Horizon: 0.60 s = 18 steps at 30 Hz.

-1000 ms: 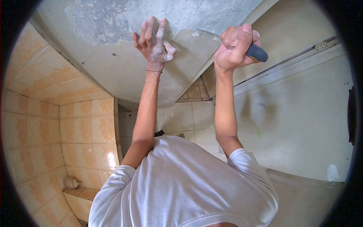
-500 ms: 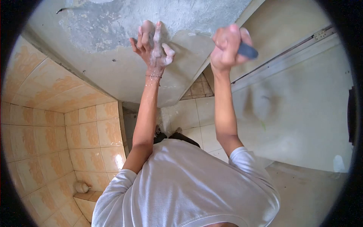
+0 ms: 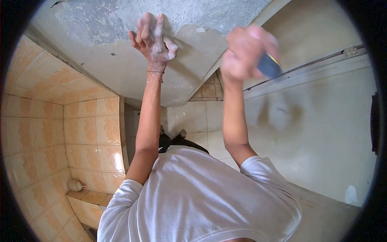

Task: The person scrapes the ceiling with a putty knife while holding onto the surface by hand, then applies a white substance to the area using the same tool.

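Observation:
My left hand [image 3: 154, 42], coated in white dust or paste, rests with fingers apart against the pale wall [image 3: 137, 76], just at the edge of a rough grey patch [image 3: 100, 24] where the surface coat is gone. Farther right, my right hand [image 3: 246, 52] is closed round a tool with a dark blue-grey handle [image 3: 269, 66] that carries a yellow stripe. Motion smears this hand, and the working end of the tool is hidden behind it. It is close to the wall's right-hand corner edge; whether the tool touches the wall I cannot tell.
Orange-and-cream tiled walls [image 3: 44, 131] close in on the left, with a round pale fixture [image 3: 75, 185] above a tiled ledge. At the right stands a pale door-like panel [image 3: 322, 121] with a hinge [image 3: 350, 51]. White floor tiles [image 3: 193, 113] lie below.
The whole view has shifted a little, so the wall and my left hand sit higher and farther left. My right hand has turned slightly, showing more of the handle and its yellow stripe.

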### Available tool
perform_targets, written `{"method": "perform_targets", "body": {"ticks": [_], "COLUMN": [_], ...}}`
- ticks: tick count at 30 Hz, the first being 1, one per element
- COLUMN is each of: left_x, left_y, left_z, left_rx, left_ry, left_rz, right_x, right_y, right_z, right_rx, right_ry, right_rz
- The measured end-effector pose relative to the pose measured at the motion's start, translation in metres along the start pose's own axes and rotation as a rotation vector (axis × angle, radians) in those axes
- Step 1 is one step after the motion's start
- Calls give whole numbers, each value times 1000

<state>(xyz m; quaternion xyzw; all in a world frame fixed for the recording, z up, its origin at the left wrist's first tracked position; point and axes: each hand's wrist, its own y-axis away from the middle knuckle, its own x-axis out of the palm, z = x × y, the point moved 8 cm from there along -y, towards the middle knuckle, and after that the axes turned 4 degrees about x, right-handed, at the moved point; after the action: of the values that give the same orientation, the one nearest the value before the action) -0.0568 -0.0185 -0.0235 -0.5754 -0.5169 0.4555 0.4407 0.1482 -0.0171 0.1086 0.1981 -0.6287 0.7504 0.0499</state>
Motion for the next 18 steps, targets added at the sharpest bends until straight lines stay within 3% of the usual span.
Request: {"method": "perform_targets", "body": {"ticks": [1, 5, 6, 8, 9, 10, 12, 16, 17, 18], "left_x": [0, 3, 2, 2, 1, 1, 2, 1, 0, 0], "left_y": [1, 0, 1, 1, 1, 3, 2, 0, -1, -1], "left_z": [0, 0, 0, 1, 0, -2, 1, 0, 0, -2], "left_rx": [0, -2, -2, -9, -13, -10, -17, -2, 2, 6], "left_ry": [-1, -17, 0, -14, -25, -15, -35, -22, -12, 0], "left_rz": [3, 31, 9, 16, 26, 28, 30, 27, 22, 16], "right_x": [-4, -9, -2, -3, 7, -6, -1, 2, 6, 6], "right_y": [4, 5, 3, 2, 6, 15, 10, -3, 4, 8], "right_z": [0, -12, -13, -5, -15, -20, -25, 0, -8, -14], "right_rx": [3, 380, 381, 249, 59, 55, 416, 359, 272, 264], "right_ry": [1, -448, -448, -47, 79, 89, -82, -274, -53, -39], "right_rz": [-1, -18, -15, -116, 17, 13, -47, -107, -149, -155]}}
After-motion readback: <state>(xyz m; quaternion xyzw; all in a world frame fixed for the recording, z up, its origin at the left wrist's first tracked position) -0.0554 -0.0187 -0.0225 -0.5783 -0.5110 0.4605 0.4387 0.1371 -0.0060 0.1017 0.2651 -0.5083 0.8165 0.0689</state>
